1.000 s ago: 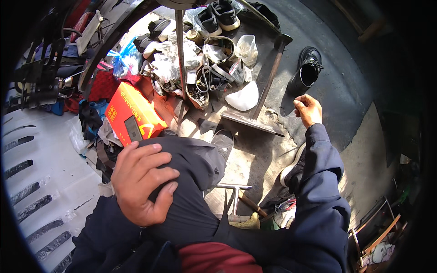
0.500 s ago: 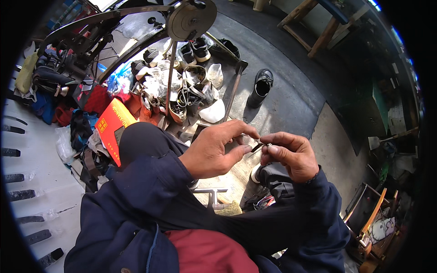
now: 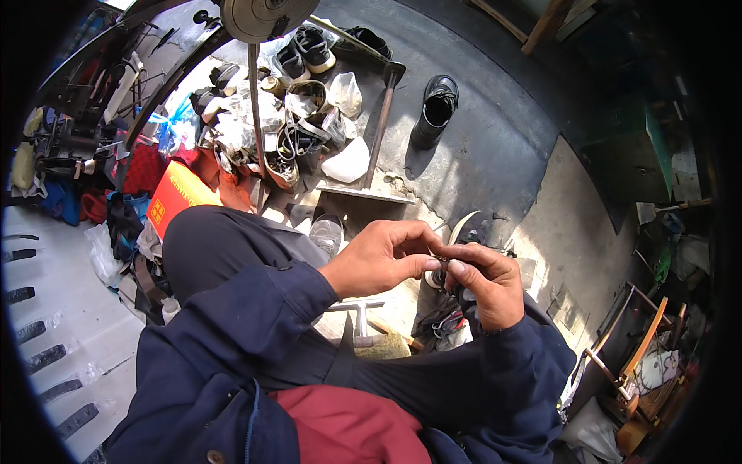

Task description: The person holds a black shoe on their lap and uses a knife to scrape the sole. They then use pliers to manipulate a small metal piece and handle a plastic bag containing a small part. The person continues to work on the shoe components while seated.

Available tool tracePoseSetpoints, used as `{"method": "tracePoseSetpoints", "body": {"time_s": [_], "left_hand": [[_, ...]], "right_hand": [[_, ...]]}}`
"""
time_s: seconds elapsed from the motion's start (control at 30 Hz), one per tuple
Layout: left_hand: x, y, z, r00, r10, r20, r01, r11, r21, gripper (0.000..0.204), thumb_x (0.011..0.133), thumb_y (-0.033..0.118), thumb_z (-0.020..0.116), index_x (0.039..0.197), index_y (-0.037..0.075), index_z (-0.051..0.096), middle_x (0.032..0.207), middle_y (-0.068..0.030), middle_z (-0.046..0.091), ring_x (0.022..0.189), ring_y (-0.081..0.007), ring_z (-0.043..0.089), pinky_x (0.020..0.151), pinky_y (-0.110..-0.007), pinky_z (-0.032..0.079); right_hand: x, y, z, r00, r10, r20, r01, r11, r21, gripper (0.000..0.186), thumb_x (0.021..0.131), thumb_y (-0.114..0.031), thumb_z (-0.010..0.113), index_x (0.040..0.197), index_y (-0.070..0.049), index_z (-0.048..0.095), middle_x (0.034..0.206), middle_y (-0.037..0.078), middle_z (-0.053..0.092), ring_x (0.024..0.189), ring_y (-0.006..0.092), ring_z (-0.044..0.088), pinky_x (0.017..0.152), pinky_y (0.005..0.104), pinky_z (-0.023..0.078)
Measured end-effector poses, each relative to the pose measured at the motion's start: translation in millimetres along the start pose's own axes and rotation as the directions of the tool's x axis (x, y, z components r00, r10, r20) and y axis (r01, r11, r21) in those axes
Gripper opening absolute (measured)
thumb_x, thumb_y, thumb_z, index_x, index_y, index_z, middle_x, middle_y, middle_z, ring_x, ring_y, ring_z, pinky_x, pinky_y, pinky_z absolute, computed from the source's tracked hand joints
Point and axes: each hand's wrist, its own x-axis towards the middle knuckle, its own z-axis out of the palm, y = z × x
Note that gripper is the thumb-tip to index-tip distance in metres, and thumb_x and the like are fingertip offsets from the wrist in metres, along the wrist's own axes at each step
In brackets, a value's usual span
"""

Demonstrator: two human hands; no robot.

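- Two hands together, left hand (image 3: 380, 259) and right hand (image 3: 496, 288) pinching a tiny dark piece (image 3: 443, 264).
- Far beyond, a black shoe (image 3: 430, 127).
- Far left, an orange box (image 3: 179, 198).

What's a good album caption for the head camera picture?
Left hand and right hand meet at a tiny object, with a black shoe beyond.

Harsh patchy sunlight, dark rim
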Motion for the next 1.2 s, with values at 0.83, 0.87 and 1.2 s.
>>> {"method": "tracePoseSetpoints", "body": {"time_s": [0.83,0.87,1.2], "left_hand": [[-6.4,-10.3,-4.7,0.995,-0.044,-0.087,0.053,0.993,0.103,0.013,0.100,0.014,0.063,0.108,0.003,0.065,0.071,-0.0021,0.066,0.064,-0.0053,0.057,0.060,-0.026,0.046],[-6.0,-10.0,-4.2,0.995,-0.052,-0.088,0.061,0.992,0.111,0.013,0.100,0.014,0.062,0.108,0.003,0.065,0.070,-0.0023,0.066,0.062,-0.0053,0.057,0.059,-0.026,0.046],[-1.7,-14.0,-3.8,0.993,-0.090,-0.082,0.095,0.993,0.065,0.013,0.102,0.015,0.062,0.107,0.004,0.065,0.069,-0.0006,0.063,0.061,-0.0046,0.055,0.057,-0.024,0.043]], "right_hand": [[6.7,18.8,6.7,0.989,0.122,-0.078,-0.118,0.991,0.059,0.014,0.098,-0.003,0.069,0.109,0.005,0.068,0.094,0.006,0.070,0.076,0.0125,0.065,0.070,0.0271,0.052],[6.3,19.6,6.4,0.991,0.112,-0.073,-0.108,0.993,0.057,0.014,0.097,-0.003,0.069,0.110,0.005,0.068,0.094,0.006,0.070,0.076,0.0124,0.065,0.070,0.0269,0.052],[3.9,20.3,8.1,0.994,0.049,-0.100,-0.051,0.999,-0.012,0.019,0.096,-0.002,0.071,0.114,0.003,0.067,0.099,0.004,0.070,0.086,0.0088,0.064,0.076,0.0237,0.051]]}}
